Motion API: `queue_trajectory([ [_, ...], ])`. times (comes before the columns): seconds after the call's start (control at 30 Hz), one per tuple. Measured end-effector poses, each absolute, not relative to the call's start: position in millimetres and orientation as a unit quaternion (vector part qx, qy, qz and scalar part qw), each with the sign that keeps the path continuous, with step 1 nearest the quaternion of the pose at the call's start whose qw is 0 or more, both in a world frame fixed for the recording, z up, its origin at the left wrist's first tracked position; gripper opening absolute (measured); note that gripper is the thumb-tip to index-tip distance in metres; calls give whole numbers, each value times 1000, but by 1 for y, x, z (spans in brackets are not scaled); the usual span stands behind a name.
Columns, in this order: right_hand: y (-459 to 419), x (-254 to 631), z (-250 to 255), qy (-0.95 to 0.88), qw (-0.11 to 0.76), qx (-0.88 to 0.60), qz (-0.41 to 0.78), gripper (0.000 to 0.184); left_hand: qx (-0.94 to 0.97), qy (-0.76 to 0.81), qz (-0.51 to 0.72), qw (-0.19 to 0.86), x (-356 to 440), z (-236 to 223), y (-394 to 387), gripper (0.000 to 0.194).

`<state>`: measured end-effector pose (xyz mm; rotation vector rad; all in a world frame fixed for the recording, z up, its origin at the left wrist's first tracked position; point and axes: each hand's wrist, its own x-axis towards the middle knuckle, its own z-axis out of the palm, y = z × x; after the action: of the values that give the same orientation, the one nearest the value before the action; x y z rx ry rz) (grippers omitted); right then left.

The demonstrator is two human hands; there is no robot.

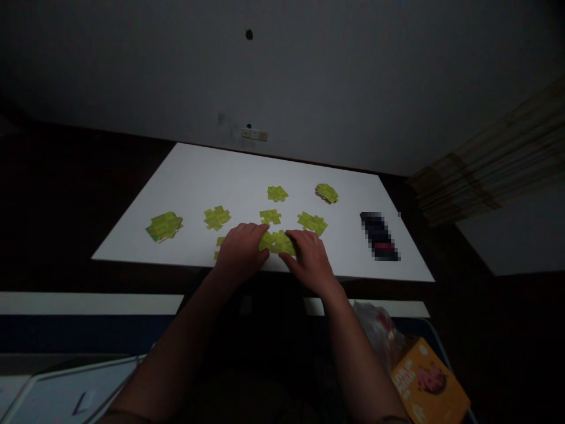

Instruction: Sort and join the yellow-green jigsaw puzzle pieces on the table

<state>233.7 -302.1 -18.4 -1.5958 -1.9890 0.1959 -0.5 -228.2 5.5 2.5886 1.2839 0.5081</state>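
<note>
Near the front edge of the white table, my left hand [242,250] and my right hand [310,258] face each other. Between them lie green jigsaw puzzle pieces [281,242], gripped from both sides by my bent fingers and thumbs. Whether these pieces interlock I cannot tell. Another green piece [219,241] shows partly from under my left hand. Just beyond my hands are a single piece [270,216] and, to the right, a joined-looking pair [312,222]. More pieces [216,217] lie to the left, and one [277,193] is farther back.
The white table [229,171] bears a stack of green pieces [164,226] at left and another stack [326,192] at back right. A blurred dark object [379,237] lies at right. An orange puzzle box [430,383] and a plastic bag [379,330] are at lower right.
</note>
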Motion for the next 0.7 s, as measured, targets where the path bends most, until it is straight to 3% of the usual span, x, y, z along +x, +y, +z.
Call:
queue_trajectory([
  [0.17,-304,235,-24,-736,310,-599,58,59,861,440,228,118,-2,2,-227,30],
  [0.43,-307,232,-18,-754,289,-586,68,55,838,380,376,107,-12,-26,-266,41],
  [0.7,-314,236,-8,-760,266,-587,82,63,863,345,356,96,-8,-45,-301,44],
])
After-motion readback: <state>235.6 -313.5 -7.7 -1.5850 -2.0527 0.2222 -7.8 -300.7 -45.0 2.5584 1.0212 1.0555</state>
